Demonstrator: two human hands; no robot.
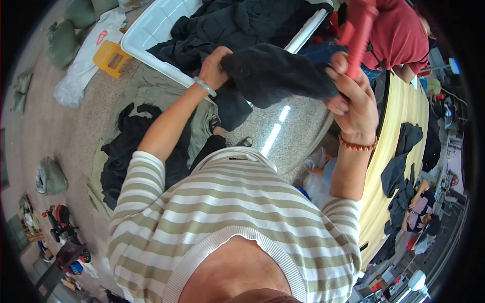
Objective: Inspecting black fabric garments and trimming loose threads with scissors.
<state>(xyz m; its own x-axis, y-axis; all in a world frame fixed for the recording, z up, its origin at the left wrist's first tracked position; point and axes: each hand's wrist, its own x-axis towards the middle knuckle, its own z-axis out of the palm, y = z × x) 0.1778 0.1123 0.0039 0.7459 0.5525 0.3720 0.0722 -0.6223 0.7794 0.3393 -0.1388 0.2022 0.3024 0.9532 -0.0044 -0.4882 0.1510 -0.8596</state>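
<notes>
A piece of black cloth, seemingly part of a garment (pixel 273 73), is stretched in the air between my hands. My left hand (pixel 216 68) is closed on its left end, with a darker flap hanging below. At the right end, my right hand (pixel 353 101) pinches the cloth between thumb and fingers. A red ribbed tool (pixel 359 43) rises from among my right fingers; its lower end is hidden there, so how firmly it is held is unclear. Behind the cloth stands a white plastic bin (pixel 151 30) piled with black garments (pixel 242 22).
Black clothing (pixel 136 151) lies on a green cloth at the left, near a yellow plastic stool (pixel 111 59). A pale yellow table (pixel 399 111) with black pieces runs along the right. A person in a red top (pixel 399 33) is close at the upper right.
</notes>
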